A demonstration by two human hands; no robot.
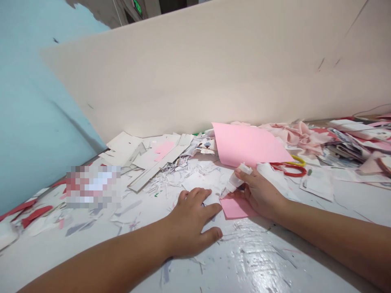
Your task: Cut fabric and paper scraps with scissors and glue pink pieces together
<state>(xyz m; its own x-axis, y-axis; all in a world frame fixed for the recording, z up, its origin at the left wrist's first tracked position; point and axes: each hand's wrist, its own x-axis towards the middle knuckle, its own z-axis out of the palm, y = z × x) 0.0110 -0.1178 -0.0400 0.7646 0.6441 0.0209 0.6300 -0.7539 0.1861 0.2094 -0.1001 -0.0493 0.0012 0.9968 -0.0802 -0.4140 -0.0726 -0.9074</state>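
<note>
My right hand [261, 193] is closed around a small white glue bottle [236, 179], held at a slant. Its narrow tip points down at the left corner of a small pink paper piece [238, 208]; whether it touches cannot be made out. That pink piece lies flat on the white table, partly under my right hand. To its left, my left hand [194, 224] rests on the tabletop with fingers spread and nothing in them. Just beyond the bottle a larger pink sheet [247, 144] lies, slightly curled. Scissors with red and yellow handles [295, 167] stick out from beneath its right edge.
Cardboard offcuts [161, 156] and shredded paper bits [171, 173] lie at the back left. Red scraps [36, 215] are at the far left. Crumpled pink scraps [301, 136] and mixed paper pieces [351, 142] pile up along the beige panel [214, 73].
</note>
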